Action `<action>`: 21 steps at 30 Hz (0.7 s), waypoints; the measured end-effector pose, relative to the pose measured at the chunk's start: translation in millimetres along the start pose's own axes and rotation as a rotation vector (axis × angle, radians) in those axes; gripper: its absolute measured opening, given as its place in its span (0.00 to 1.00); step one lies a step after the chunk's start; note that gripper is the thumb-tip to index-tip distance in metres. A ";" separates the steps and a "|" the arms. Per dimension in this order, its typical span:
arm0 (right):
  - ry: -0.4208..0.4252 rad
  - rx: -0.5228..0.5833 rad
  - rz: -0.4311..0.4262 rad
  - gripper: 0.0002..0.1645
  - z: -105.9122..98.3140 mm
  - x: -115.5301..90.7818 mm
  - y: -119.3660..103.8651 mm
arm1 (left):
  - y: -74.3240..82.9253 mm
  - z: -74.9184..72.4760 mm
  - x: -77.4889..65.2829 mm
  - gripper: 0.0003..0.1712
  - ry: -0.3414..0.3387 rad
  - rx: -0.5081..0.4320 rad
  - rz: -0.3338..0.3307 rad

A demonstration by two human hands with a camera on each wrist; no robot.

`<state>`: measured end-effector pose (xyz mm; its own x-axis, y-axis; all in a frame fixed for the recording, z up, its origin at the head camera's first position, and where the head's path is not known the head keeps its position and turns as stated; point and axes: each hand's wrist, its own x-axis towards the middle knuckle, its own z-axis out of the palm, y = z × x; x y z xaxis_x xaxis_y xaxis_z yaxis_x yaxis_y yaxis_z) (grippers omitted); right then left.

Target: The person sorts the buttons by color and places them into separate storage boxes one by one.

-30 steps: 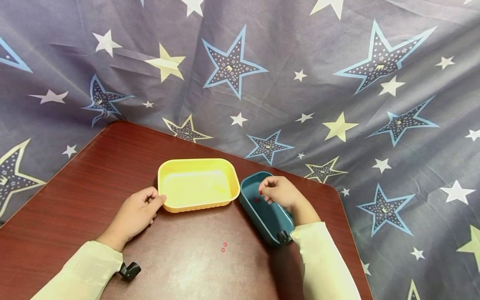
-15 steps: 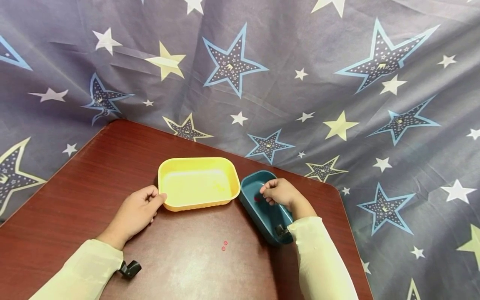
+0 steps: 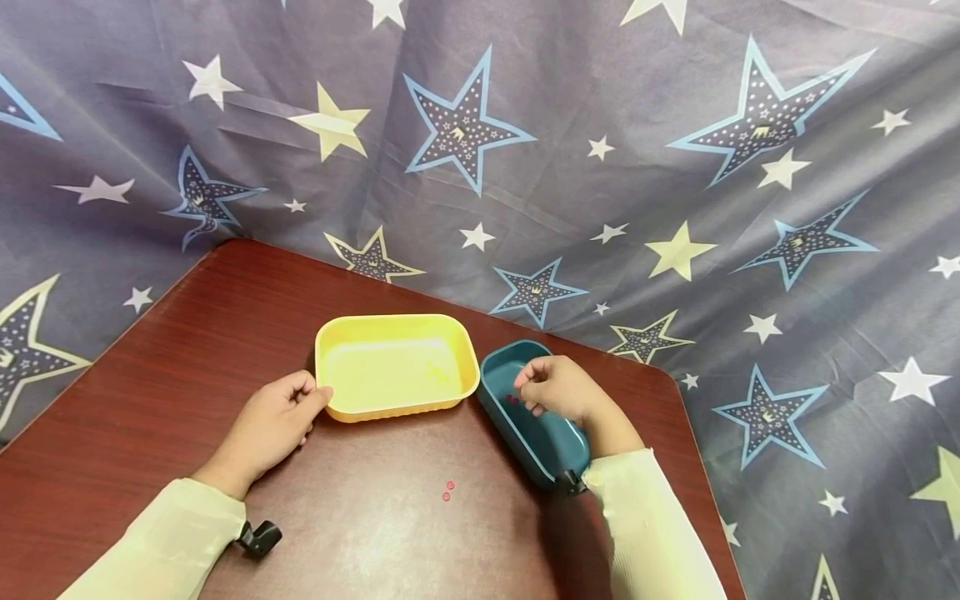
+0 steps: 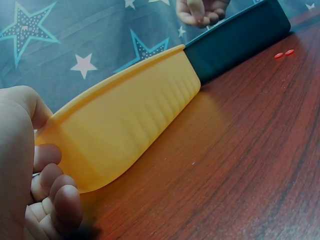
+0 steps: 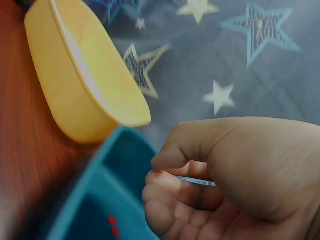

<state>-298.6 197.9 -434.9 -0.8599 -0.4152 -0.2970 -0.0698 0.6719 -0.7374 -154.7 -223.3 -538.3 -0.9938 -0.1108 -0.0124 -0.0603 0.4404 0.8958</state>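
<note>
My left hand [image 3: 273, 425] grips the near left corner of a yellow plastic bin [image 3: 397, 409], with its fingers at the outer wall and another digit over the rim. My right hand [image 3: 562, 390] is held over a teal bin [image 3: 491, 417], thumb against the curled fingers. In the right wrist view no piece shows between thumb and fingers [image 5: 162, 202]. Two small red pieces [image 5: 114, 227] lie on the teal bin's floor below that hand. On the table in front of the bins lie two small red button-like discs [image 3: 448, 491], close together.
The bins stand side by side on a reddish-brown wooden table [image 3: 360, 517], the teal one angled at the right. A grey curtain [image 3: 570, 208] printed with stars hangs right behind the table's far edge. Black wrist cameras [image 3: 259, 541] jut from both sleeves.
A red piece seen at my right fingertips a second ago no longer shows there, and two red pieces now show apart in the teal bin. My left hand has stayed on the yellow bin.
</note>
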 end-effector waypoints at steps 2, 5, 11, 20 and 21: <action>-0.025 -0.010 -0.037 0.09 3.8 -7.2 -7.3 | 0.3 0.4 0.2 0.25 -0.001 -0.005 -0.002; -0.064 -0.028 -0.083 0.06 11.2 -17.8 -16.6 | 0.6 1.0 0.4 0.26 -0.005 -0.012 -0.006; -0.124 -0.096 -0.134 0.04 32.9 -31.8 -26.4 | -0.7 0.7 0.6 0.26 -0.006 -0.003 -0.003; -0.147 -0.217 -0.173 0.03 66.2 -44.0 -29.0 | -1.2 0.7 0.4 0.27 -0.004 0.003 -0.003; -0.144 -0.228 -0.175 0.04 69.5 -45.1 -28.9 | -1.2 0.8 0.5 0.27 -0.004 0.002 -0.003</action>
<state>-222.6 154.6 -442.4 -0.7452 -0.6086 -0.2726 -0.3361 0.6958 -0.6347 -155.1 -223.2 -539.8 -0.9940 -0.1081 -0.0168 -0.0632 0.4419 0.8948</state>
